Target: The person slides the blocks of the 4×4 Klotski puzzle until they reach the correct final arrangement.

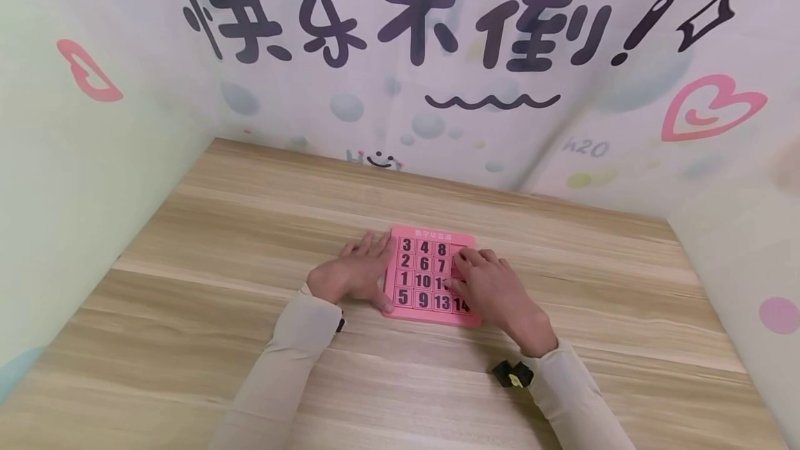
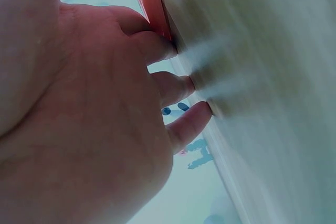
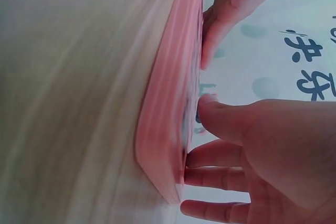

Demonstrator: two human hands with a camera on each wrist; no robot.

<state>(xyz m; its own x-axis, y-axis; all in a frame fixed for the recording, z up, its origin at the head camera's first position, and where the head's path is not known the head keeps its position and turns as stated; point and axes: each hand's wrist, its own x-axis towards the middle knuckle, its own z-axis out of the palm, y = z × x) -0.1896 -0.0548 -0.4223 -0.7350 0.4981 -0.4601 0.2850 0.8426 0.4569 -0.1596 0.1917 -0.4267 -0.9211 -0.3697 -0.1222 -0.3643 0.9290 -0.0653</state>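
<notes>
Pink rectangular numbered-tile board [image 1: 425, 273] may skew if the spread-fingered left hand [image 1: 352, 273], touching its edge, slips as the loose-fingered right hand [image 1: 496, 290] pushes.

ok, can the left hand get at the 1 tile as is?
Likely yes: the left hand touches the left edge of the pink board, and nothing covers the 1 tile in the nearest column.

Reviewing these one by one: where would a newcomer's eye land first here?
Probably on the bright pink number puzzle, lying on the wooden tabletop between the left hand at its left edge and the right hand over its right side. Next, the big black lettering across the backdrop beyond.
</notes>
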